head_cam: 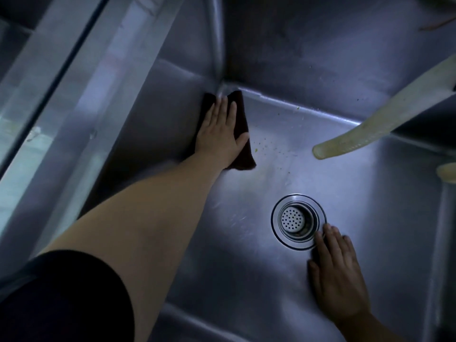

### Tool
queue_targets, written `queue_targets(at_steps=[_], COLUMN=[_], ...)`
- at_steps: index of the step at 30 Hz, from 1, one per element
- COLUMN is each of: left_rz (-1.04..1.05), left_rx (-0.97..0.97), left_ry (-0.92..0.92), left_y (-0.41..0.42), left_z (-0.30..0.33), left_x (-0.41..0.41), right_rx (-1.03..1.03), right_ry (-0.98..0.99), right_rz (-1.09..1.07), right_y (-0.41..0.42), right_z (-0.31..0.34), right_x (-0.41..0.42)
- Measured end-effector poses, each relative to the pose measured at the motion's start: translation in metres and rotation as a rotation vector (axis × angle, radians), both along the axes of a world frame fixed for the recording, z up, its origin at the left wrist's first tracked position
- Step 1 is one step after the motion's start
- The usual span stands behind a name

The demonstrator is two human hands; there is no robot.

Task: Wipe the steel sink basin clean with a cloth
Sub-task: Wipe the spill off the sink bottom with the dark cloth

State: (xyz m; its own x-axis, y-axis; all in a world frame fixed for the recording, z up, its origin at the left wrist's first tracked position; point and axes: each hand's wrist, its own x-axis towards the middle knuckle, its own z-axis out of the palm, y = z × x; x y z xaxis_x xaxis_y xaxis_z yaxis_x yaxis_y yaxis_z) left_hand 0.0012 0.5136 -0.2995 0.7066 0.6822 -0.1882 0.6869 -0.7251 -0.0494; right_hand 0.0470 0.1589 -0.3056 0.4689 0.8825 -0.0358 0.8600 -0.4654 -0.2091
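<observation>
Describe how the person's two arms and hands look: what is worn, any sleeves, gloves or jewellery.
Both hands are bare, with no gloves. The left hand joins a bare forearm running up to a short dark sleeve at the upper arm. The right hand shows only as far as the wrist at the frame's bottom edge, with no sleeve in view. No rings, watch or bracelet show on either, though the light is dim.

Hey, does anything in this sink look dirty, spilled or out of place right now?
Yes. Small green food specks are scattered on the basin floor, just right of the dark cloth under the left hand. A pale hose droops into the basin from the right, its open end near the floor.
</observation>
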Motion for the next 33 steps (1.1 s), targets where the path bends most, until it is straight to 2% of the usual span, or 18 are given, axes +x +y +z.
queue_targets(at_steps=[8, 12, 17, 22, 27, 33], left_rz=[0.29, 0.351, 0.21, 0.152, 0.174, 0.277], left_rx=[-0.06, -0.047, -0.019, 0.107, 0.064, 0.002], left_ry=[-0.062, -0.057, -0.102, -0.089, -0.096, -0.169], left_y=[-0.114, -0.118, -0.056, -0.006, 0.016, -0.006], left_z=[0.0, 0.0, -0.005, -0.006, -0.01, -0.005], left_x=[-0.087, -0.101, -0.057, 0.006, 0.039, 0.065], right_rx=[-0.024, 0.022, 0.063, 0.078, 0.119, 0.104], right_ry=[0.01, -0.003, -0.029, 0.014, -0.008, -0.069], right_rz=[0.005, 0.008, 0.049, 0.061, 0.063, 0.076], right_y=[0.003, 0.004, 0.01, 0.011, 0.009, 0.007], right_z=[0.007, 0.005, 0.002, -0.003, -0.008, -0.011], right_x=[0.0, 0.001, 0.005, 0.009, 0.011, 0.011])
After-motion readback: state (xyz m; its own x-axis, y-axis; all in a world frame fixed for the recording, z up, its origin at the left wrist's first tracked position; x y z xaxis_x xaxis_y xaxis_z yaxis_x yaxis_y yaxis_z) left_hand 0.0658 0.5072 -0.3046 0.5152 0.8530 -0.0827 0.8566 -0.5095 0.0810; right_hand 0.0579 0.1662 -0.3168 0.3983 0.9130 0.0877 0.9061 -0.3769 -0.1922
